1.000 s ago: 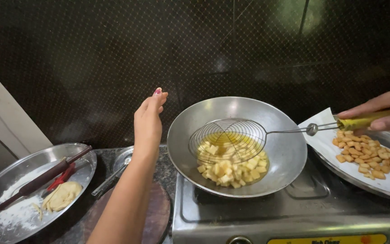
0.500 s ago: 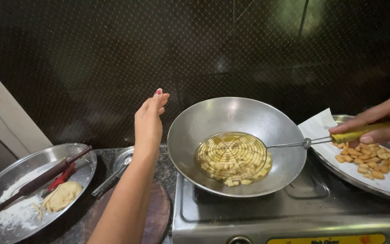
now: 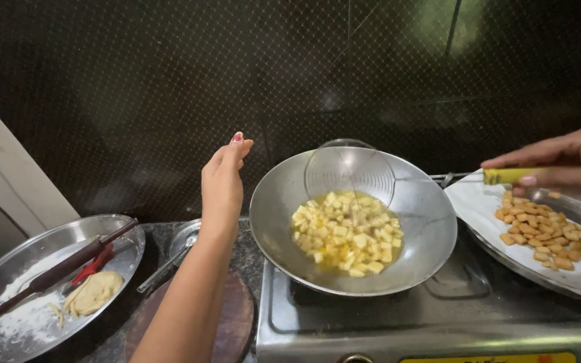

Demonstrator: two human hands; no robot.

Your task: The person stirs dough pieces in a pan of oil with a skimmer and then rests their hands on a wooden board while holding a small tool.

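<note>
A steel wok (image 3: 425, 252) sits on a gas stove (image 3: 438, 316), holding oil and several pale dough cubes (image 3: 347, 232). My right hand (image 3: 566, 161) grips the yellow handle of a wire skimmer (image 3: 350, 173), whose round mesh is lifted upright over the wok's far side, empty. My left hand (image 3: 223, 181) hovers raised to the left of the wok's rim, fingers together and holding nothing.
A steel plate (image 3: 539, 275) lined with white paper, holding fried brown pieces (image 3: 546, 232), stands at the right. At left, a steel tray (image 3: 8, 269) carries flour, a dough piece (image 3: 92, 292), a rolling pin (image 3: 48, 279) and a red tool. A round wooden board (image 3: 233, 323) lies below my left arm.
The skimmer dipped into the oil among the cubes, then rose and tilted upright at the wok's far side. My right hand lifted slightly. My left hand stayed put.
</note>
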